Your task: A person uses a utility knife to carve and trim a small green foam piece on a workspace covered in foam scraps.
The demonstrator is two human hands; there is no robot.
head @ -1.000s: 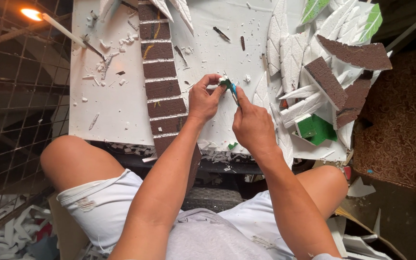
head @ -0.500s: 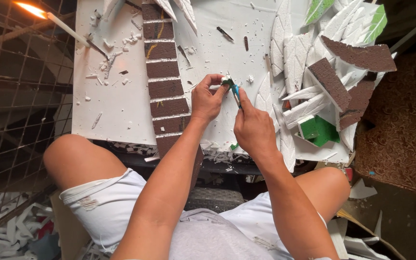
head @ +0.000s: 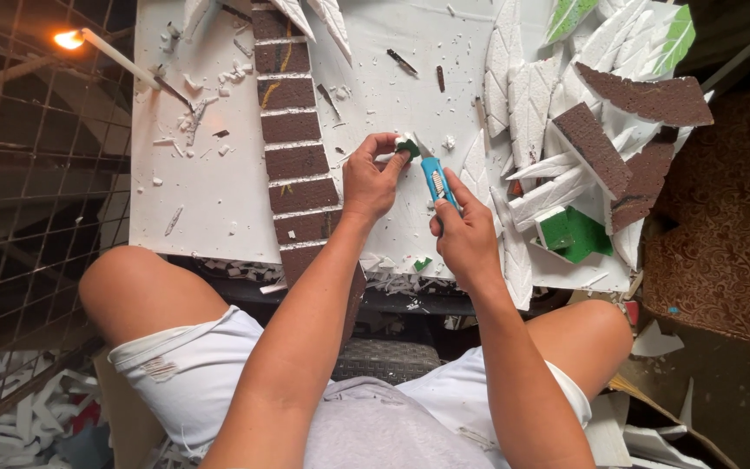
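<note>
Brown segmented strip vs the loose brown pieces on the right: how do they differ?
The long brown segmented foam strip is one run of blocks split by white gaps; the loose brown foam slabs are separate, unsegmented pieces. The strip lies flat on the white board; the slabs rest tilted on white foam leaf cutouts. Both share the same brown textured face.

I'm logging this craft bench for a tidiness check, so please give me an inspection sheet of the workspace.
Surface: white board, dusted with white chips.
Job's things: small green-and-white foam piece; blue utility knife.
Clutter: brown segmented strip, white leaf-shaped cutouts, brown slabs, green block.
Grippers: left hand pinches the foam piece; right hand grips the knife, blade toward the piece.
Cables: nothing seen.
Surroundings: wire mesh and a lit lamp at left, offcuts on the floor.
</note>
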